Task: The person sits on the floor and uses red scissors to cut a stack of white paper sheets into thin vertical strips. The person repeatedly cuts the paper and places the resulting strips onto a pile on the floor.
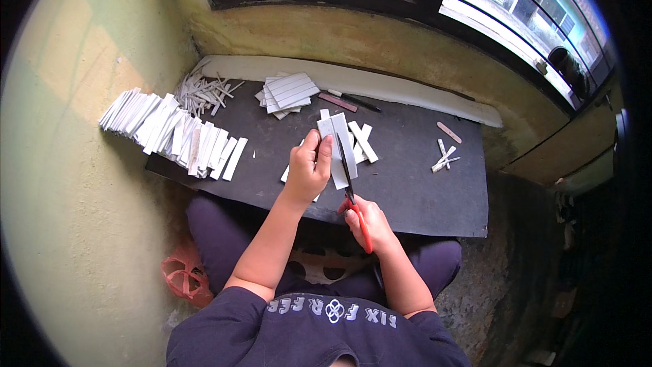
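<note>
My left hand [309, 168] is closed, thumb and fingers pinching a flat white board piece [335, 171] above the dark tabletop. In my right hand [370, 221] is a pair of scissors [367, 236] with red handles and dark blades. Those blades run lengthwise along the white piece, between its left part and a strip on the right [346, 137]. Under and beside my hands lie several loose white strips [365, 141], partly covered by the held piece and my left hand.
A long row of white strips [163, 126] leans along the left side, with thin offcuts [207, 92] behind. Farther back are stacked lined white sheets [291, 93], a pinkish strip [337, 102] and a dark pen [363, 102]. Small scraps [445, 156] lie right; a red plastic bag [187, 277] sits below.
</note>
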### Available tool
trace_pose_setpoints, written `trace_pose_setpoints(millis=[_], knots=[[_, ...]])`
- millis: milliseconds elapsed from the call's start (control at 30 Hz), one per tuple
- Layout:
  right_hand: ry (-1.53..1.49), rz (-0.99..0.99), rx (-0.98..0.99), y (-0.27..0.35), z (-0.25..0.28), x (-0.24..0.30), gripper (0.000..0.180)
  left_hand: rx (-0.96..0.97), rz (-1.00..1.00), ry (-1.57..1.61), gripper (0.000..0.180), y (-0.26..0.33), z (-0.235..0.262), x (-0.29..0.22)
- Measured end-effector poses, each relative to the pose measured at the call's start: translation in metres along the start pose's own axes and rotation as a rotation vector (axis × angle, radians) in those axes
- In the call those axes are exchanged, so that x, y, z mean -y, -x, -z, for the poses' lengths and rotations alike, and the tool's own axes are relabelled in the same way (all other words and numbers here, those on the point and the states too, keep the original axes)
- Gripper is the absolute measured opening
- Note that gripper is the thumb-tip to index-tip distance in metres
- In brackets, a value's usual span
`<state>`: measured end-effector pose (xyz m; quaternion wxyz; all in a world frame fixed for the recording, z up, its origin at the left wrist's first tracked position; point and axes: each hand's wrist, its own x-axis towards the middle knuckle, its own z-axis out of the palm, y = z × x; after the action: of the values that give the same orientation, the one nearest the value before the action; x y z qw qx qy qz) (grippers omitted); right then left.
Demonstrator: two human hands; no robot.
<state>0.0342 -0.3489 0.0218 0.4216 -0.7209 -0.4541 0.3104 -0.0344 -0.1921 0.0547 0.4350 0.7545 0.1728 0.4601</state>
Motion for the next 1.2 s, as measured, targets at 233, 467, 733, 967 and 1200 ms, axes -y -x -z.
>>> trace_pose_setpoints(millis=[233,467,733,967,1200], knots=[[0.010,-0.047,-0.045,-0.002,-0.005,-0.001,0.040,-0.029,0.024,0.018,0.024,0.001,-0.001,0.002],[0.013,-0.072,-0.088,-0.005,-0.009,0.000,0.041,-0.015,0.080,0.046,0.021,0.004,0.001,0.006],[-0.005,-0.040,-0.144,-0.009,-0.015,-0.010,0.044,-0.054,0.013,0.030,0.024,0.001,0.001,0.009],[-0.022,-0.019,-0.199,-0.011,-0.020,-0.012,0.046,0.000,0.114,0.062,0.024,0.002,0.005,0.009],[-0.021,-0.058,-0.155,-0.014,-0.018,-0.009,0.048,-0.032,0.194,0.287,0.026,-0.010,0.006,0.021]])
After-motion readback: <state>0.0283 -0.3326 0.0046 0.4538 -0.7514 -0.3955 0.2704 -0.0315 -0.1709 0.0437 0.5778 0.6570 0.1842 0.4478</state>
